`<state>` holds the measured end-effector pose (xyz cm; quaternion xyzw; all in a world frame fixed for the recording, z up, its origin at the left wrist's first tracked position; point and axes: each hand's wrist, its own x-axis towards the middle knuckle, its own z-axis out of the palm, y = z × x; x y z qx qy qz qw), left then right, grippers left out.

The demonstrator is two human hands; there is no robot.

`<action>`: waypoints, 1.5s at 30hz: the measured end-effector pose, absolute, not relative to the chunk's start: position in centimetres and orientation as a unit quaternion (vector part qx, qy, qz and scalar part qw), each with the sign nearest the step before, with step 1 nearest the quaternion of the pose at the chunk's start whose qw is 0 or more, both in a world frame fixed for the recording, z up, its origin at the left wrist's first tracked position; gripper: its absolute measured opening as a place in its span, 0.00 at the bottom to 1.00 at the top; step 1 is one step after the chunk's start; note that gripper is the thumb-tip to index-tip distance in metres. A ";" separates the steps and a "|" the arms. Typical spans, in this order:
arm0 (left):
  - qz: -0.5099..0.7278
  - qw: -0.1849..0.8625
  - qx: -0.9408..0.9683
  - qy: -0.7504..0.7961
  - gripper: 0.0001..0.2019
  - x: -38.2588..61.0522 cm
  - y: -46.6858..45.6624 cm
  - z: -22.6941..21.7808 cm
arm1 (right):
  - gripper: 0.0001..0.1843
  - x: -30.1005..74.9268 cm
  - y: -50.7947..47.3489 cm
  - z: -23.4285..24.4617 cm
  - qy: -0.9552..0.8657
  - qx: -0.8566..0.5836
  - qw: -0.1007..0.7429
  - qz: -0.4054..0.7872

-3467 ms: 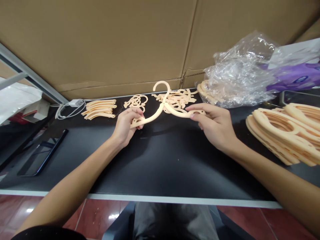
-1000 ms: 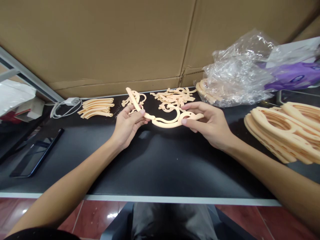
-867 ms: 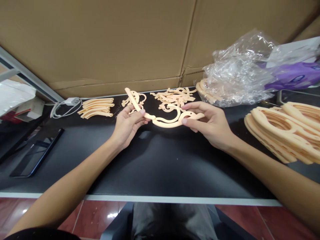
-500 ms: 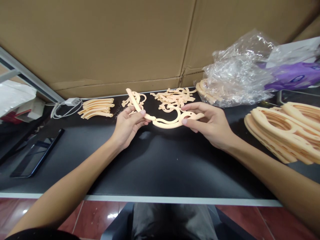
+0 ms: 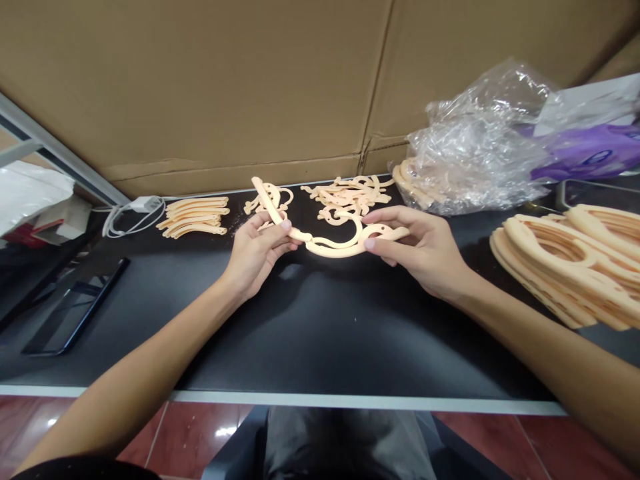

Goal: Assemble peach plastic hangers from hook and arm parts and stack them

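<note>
Above the table I hold a peach plastic folding clothes hanger (image 5: 334, 249) between both hands. My left hand (image 5: 260, 252) is closed on its slim jointed arm (image 5: 269, 198), which slants up and away past my fingers. My right hand (image 5: 420, 247) pinches the rounded middle part, with a hole in it, between thumb and fingers. The curved hook (image 5: 356, 227) bends beside my right fingertips. Behind my left hand lies a small group of loose hanger parts (image 5: 285, 195), partly hidden by the arm piece.
A row of curved arm pieces (image 5: 195, 215) lies back left, near a white charger cable (image 5: 133, 223) and a phone (image 5: 77, 310). More loose parts (image 5: 353, 195) sit at the back. Clear plastic bags (image 5: 475, 153) and stacked hangers (image 5: 560, 267) occupy the right. Cardboard (image 5: 225, 87) stands behind.
Almost nothing differs. Both hands keep the same hold on the hanger, and the view has shifted very slightly.
</note>
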<state>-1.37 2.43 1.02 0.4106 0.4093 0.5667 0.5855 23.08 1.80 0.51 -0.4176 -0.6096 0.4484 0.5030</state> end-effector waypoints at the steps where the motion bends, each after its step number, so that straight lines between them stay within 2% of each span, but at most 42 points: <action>1: 0.566 0.584 0.413 0.409 0.13 -1.4 2.4 1.0 | 0.17 23.1 1.8 0.5 -0.610 -0.418 0.502 0.449; 8: 0.544 0.556 0.471 0.417 0.19 -1.3 2.1 0.8 | 0.19 23.0 1.8 0.6 -0.599 -0.403 0.508 0.470; 14: 0.495 0.543 0.532 0.421 0.18 -0.9 1.6 0.4 | 0.22 22.9 1.8 0.5 -0.591 -0.385 0.516 0.486; 21: 0.474 0.539 0.559 0.415 0.20 -0.9 1.5 0.0 | 0.21 22.9 1.8 0.5 -0.594 -0.381 0.513 0.488; 28: 0.436 0.522 0.606 0.413 0.18 -0.9 1.4 0.3 | 0.22 22.9 1.8 0.3 -0.600 -0.375 0.506 0.493; 45: 0.403 0.536 0.613 0.417 0.17 -0.6 1.1 0.6 | 0.22 22.7 1.7 0.4 -0.618 -0.373 0.488 0.490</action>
